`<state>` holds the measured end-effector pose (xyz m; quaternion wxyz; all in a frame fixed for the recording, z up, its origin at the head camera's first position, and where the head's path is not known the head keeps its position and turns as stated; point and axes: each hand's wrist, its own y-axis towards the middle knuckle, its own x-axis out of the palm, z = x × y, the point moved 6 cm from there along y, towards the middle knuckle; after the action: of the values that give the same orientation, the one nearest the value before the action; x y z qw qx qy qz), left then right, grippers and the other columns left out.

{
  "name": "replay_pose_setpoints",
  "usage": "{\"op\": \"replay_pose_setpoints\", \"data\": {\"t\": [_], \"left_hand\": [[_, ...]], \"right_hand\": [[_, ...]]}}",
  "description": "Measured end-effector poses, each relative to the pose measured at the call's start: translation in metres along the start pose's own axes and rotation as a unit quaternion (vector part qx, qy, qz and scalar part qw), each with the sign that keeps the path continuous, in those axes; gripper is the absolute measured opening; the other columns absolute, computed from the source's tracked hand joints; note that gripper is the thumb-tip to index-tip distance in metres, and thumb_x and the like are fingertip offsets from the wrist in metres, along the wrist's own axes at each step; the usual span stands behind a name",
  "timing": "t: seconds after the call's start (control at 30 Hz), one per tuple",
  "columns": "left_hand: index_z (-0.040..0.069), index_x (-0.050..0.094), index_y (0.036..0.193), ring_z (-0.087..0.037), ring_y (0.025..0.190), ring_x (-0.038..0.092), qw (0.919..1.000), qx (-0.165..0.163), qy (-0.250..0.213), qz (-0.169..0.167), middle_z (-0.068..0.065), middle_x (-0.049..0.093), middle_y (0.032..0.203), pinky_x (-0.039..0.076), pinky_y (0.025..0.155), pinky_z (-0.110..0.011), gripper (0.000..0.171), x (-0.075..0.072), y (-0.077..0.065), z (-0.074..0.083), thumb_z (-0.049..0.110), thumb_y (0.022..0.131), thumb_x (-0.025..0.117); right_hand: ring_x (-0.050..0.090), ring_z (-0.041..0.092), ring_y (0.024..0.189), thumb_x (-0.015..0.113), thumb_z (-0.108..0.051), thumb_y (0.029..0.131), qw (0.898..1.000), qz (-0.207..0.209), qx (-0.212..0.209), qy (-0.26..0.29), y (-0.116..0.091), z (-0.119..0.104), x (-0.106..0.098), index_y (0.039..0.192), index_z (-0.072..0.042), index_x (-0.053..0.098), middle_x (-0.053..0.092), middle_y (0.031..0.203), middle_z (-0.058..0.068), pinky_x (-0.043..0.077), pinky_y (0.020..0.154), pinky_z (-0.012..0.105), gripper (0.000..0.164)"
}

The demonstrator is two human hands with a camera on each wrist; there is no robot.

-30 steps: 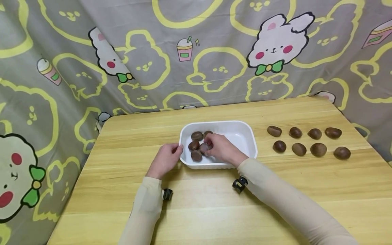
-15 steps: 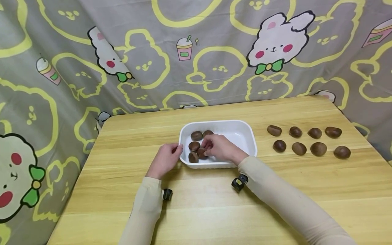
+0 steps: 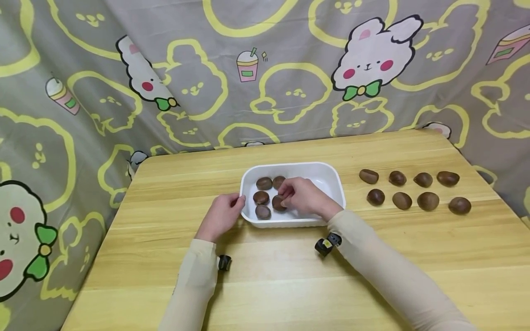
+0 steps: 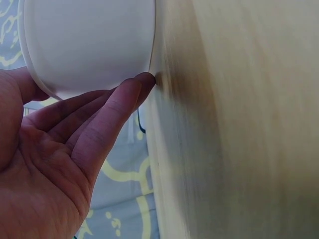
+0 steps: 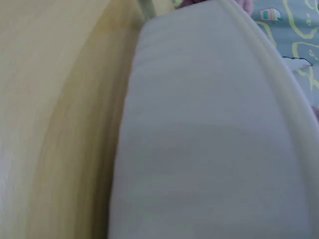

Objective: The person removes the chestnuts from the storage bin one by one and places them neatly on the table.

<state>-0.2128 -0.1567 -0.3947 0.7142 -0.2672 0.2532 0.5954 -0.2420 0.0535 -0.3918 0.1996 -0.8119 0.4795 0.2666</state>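
Nearest me, the wood-grain table [image 3: 265,285] is stretching out under my beige sleeves, the left [image 3: 192,276] and the right [image 3: 389,262], and a black clip-like piece [image 3: 225,262] is showing beside my left wrist, another [image 3: 328,244] near my right. My left hand [image 3: 219,216] is gripping the left end of the white tray [image 3: 290,224], thumb lying at the rim and fingers bending against the outer wall. My right hand [image 3: 306,197] is reaching over the tray's near side, its fingers curling in and its fingertips pinching a brown chestnut [image 3: 279,203]; from the right wrist those fingertips are not showing, as the tray's outer wall is filling that view. Inside the tray's left half, one chestnut [image 3: 262,212] is lying nearest me, another [image 3: 261,197] just beyond, and two more [image 3: 264,183] are sitting side by side farthest back. Off to the right, eight loose chestnuts [image 3: 428,201] are resting on the table in two rows of four. Behind everything, a grey cartoon-printed curtain [image 3: 290,27] is hanging.
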Motion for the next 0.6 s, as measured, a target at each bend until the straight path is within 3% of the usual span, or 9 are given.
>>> {"op": "replay_pose_setpoints", "data": {"t": [0.27,0.6], "left_hand": [[0.006,0.072,0.096,-0.020,0.065,0.051,1.0000,-0.002,-0.002,0.000,-0.003,0.057,0.071,0.042,0.060,-0.034,0.032,0.001,0.001,0.001,0.027,0.103,0.048],[0.007,0.073,0.099,-0.020,0.067,0.052,1.0000,-0.001,-0.004,0.003,-0.004,0.060,0.073,0.043,0.062,-0.034,0.032,0.001,0.001,0.000,0.027,0.103,0.049]], "right_hand": [[0.061,0.019,0.088,0.070,0.003,0.082,0.998,0.011,0.012,0.060,-0.009,0.003,-0.021,0.103,-0.005,0.070,0.066,0.090,0.004,0.048,0.082,0.036,0.023],[0.061,0.022,0.090,0.071,-0.006,0.086,0.996,0.037,0.015,0.086,-0.020,0.007,-0.040,0.105,-0.005,0.070,0.067,0.095,0.007,0.047,0.082,0.036,0.020]]}}
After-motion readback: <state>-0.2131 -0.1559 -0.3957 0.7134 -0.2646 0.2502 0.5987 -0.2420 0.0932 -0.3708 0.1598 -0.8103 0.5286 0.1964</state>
